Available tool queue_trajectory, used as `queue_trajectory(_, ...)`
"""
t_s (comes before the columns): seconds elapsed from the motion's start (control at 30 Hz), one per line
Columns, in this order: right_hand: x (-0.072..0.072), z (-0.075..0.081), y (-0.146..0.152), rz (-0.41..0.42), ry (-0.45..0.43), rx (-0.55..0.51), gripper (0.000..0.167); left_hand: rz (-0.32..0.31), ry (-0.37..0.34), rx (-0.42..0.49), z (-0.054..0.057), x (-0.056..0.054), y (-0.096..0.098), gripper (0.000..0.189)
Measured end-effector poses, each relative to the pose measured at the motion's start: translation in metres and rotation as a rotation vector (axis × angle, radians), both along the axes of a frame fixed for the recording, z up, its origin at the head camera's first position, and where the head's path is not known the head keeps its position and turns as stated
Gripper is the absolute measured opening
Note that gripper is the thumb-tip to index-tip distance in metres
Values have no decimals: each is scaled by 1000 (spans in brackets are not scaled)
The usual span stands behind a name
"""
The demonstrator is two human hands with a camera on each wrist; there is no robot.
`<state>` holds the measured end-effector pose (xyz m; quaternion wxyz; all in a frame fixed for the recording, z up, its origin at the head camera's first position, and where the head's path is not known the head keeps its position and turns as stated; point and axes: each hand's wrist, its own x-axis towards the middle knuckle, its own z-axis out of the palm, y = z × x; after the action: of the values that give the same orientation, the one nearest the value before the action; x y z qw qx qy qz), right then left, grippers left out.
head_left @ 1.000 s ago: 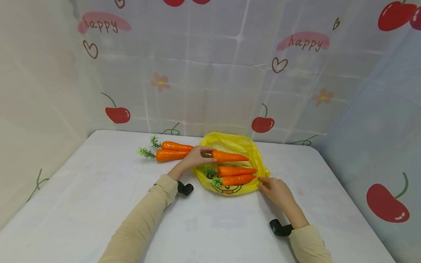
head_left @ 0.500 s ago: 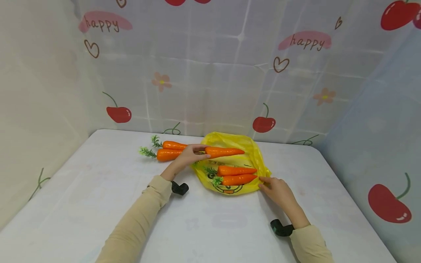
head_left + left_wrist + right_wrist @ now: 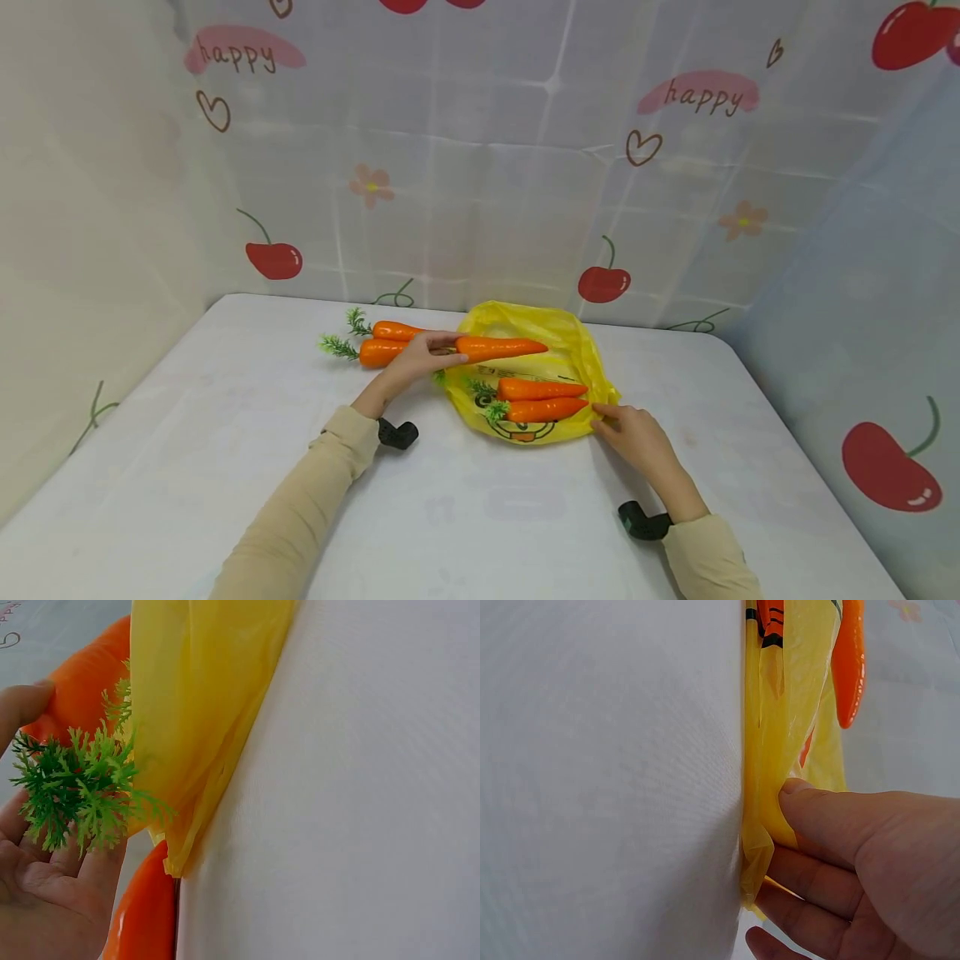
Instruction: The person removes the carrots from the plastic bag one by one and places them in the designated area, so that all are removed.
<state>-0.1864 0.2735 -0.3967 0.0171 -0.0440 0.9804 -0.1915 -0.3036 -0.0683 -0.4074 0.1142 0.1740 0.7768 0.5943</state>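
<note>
My left hand (image 3: 416, 364) grips an orange carrot (image 3: 501, 347) near its leafy end, holding it level above the yellow plastic bag (image 3: 573, 333), tip to the right. In the left wrist view, the carrot's green leaves (image 3: 82, 787) hang over the palm, and thumb and fingers curl round its thick end. Two more carrots, an upper one (image 3: 542, 389) and a lower one (image 3: 546, 409), lie side by side at the bag's front. At the bag's right edge, my right hand (image 3: 643, 443) pinches the yellow film (image 3: 769, 817) between thumb and fingers.
Left of the bag, a rear carrot (image 3: 395, 331) and a front carrot (image 3: 381, 353) lie on the white table (image 3: 480, 517), partly behind my left hand. A printed curtain (image 3: 465, 208) stands along the table's back edge.
My left hand has moved left and slightly up with its carrot, away from the two carrots at the bag's front. The right hand stays on the bag's edge.
</note>
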Motion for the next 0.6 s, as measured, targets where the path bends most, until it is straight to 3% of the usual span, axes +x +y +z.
queue_trajectory(0.2,0,0,-1,5,8,-6,37,-17,4,3,1,6,-12,59)
queue_trajectory(0.43,0,-1,0,10,11,-5,37,-43,5,-7,21,25,-26,54)
queue_trajectory(0.6,0,0,-1,2,1,-3,39,-29,30,-31,4,19,-36,55)
